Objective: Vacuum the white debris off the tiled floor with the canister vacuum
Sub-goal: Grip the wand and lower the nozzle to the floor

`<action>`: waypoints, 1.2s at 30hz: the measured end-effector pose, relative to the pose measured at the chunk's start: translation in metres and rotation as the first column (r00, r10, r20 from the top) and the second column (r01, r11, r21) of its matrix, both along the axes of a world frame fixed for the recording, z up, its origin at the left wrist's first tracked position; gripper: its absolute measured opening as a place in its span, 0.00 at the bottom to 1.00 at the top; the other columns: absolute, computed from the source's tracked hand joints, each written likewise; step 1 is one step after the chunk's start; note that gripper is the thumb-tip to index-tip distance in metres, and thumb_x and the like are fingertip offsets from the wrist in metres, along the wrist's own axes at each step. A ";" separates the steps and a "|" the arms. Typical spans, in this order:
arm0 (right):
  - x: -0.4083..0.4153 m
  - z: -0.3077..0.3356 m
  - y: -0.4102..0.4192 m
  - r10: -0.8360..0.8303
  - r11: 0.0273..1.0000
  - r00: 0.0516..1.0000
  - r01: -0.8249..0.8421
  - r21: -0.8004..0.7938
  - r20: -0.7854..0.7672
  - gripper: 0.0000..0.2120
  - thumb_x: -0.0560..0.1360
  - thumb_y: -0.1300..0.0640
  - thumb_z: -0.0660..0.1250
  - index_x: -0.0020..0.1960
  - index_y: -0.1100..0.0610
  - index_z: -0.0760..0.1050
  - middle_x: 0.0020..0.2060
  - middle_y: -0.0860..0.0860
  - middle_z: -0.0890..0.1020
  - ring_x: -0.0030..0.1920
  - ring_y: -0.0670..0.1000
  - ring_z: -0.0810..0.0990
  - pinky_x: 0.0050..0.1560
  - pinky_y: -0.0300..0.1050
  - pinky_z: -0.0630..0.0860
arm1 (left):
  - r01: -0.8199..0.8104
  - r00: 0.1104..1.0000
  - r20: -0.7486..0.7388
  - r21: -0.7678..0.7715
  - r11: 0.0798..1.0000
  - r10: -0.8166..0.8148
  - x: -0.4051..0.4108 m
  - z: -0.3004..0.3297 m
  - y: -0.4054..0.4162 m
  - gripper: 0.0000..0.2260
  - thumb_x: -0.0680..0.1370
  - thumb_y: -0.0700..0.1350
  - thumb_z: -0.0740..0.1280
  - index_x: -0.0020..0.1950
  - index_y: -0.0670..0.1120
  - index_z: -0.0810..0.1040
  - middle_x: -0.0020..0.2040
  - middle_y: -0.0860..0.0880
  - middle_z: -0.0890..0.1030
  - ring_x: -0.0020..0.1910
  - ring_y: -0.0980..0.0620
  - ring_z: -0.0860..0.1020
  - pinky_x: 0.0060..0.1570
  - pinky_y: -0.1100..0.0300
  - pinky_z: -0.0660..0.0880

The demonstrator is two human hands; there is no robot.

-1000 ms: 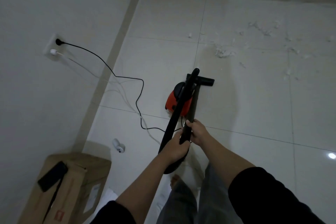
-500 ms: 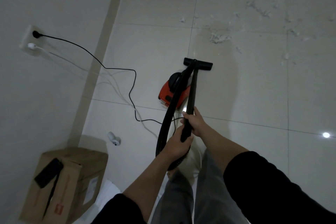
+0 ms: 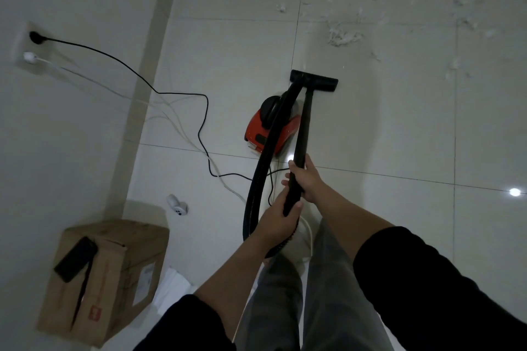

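Both hands grip the black wand (image 3: 302,134) of the canister vacuum (image 3: 269,129). The right hand (image 3: 306,178) is wrapped round the tube higher along its length, fingers curled over it; the left hand (image 3: 278,221) clasps the lower end just behind, where the ribbed hose (image 3: 258,188) loops away. The right hand is therefore the nearer of the two to the working end.

The wand's long axis runs almost straight toward 12 o'clock from the hands, tipping very slightly to the right, and ends in the floor nozzle (image 3: 313,80), which sits on the tiled floor (image 3: 399,137) with its bar lying crosswise. The red canister stands just left of the wand, between hands and nozzle.

The white debris (image 3: 340,35) lies beyond the nozzle: the nearest clump is at about 12 to 1 o'clock from it, close but not touching, and the thinner scatter spreads on toward 1 and 2 o'clock. So the push ahead looks to be forward along the wand's own line, then a sweep rightward.

The black power cord (image 3: 171,92) trails off to 10 o'clock, toward a wall socket (image 3: 35,37), well apart from that path.
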State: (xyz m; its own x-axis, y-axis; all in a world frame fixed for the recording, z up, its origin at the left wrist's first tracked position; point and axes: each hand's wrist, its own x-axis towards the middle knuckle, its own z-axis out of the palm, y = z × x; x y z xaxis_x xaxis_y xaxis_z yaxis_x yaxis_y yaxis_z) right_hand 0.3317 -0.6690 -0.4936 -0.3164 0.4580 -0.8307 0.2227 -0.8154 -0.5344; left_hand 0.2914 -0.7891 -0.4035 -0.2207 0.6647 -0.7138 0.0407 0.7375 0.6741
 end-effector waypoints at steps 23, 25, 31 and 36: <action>0.047 -0.025 0.084 0.163 0.972 0.975 -0.185 0.144 0.152 0.31 0.79 0.61 0.65 0.78 0.48 0.57 0.52 0.55 0.73 0.36 0.49 0.75 0.29 0.37 0.76 | -0.029 0.994 -0.106 0.032 0.999 0.032 0.074 -0.019 0.084 0.23 0.82 0.47 0.56 0.76 0.53 0.54 0.67 0.59 0.70 0.61 0.66 0.69 0.57 0.74 0.66; 0.045 -0.023 0.097 0.218 0.960 0.965 -0.239 0.145 0.148 0.31 0.79 0.60 0.65 0.78 0.50 0.58 0.52 0.54 0.73 0.35 0.49 0.75 0.29 0.38 0.77 | -0.083 0.991 -0.100 0.026 0.996 0.085 0.079 -0.018 0.097 0.23 0.82 0.46 0.56 0.77 0.53 0.55 0.66 0.60 0.70 0.57 0.73 0.69 0.54 0.77 0.64; 0.029 -0.015 0.136 0.316 0.931 0.943 -0.329 0.160 0.100 0.24 0.80 0.63 0.63 0.73 0.50 0.62 0.44 0.53 0.72 0.33 0.49 0.74 0.27 0.38 0.76 | -0.139 0.978 -0.158 -0.002 0.990 0.137 0.073 -0.012 0.137 0.22 0.82 0.44 0.56 0.76 0.52 0.57 0.61 0.64 0.72 0.56 0.70 0.72 0.51 0.77 0.66; 0.017 -0.011 0.164 0.320 0.925 0.941 -0.335 0.179 0.106 0.18 0.80 0.63 0.63 0.68 0.54 0.65 0.43 0.51 0.74 0.34 0.49 0.75 0.29 0.39 0.76 | -0.154 0.973 -0.174 -0.019 0.988 0.148 0.063 -0.008 0.167 0.24 0.81 0.46 0.56 0.76 0.55 0.55 0.66 0.50 0.74 0.62 0.51 0.75 0.61 0.54 0.72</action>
State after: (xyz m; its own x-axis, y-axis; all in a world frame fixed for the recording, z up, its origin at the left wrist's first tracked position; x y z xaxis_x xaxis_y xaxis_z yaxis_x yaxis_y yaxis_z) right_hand 0.3490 -0.5048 -0.5044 -0.4174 0.4919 -0.7641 0.5043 -0.5740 -0.6451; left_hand 0.3541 -0.6225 -0.4116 -0.4381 0.5914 -0.6770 0.0401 0.7652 0.6425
